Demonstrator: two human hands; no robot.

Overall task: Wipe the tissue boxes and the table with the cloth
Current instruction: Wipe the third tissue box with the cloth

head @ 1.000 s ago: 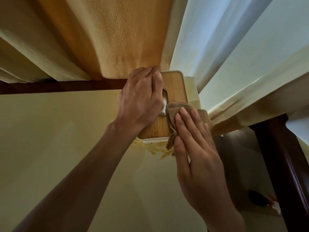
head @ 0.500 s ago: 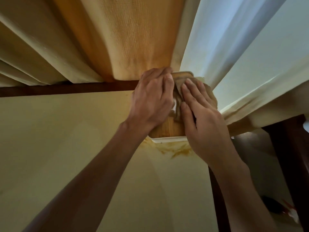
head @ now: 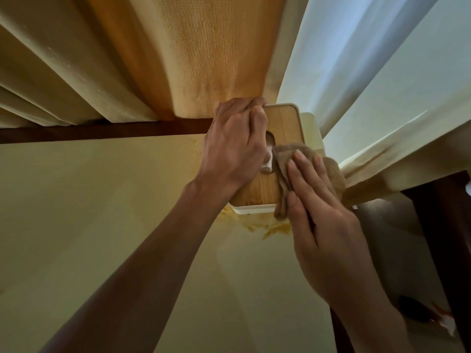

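Behind our table (head: 102, 225), curtains (head: 204, 47); our left hand (head: 232, 146) gripping the tissue box (head: 283, 123), right hand (head: 328, 240) flat-fingered, pressing the cloth (head: 283, 159) on it.

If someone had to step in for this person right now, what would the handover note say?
Left hand grips the far left part of the tissue box, steadying it.
Right hand presses the brown cloth flat on the box's wooden lid, near its right edge.
The box sits at the far edge of the table, by the curtains.
Done: lid wiping under way.
Left: finish the box, then wipe the table, including the orange stain.
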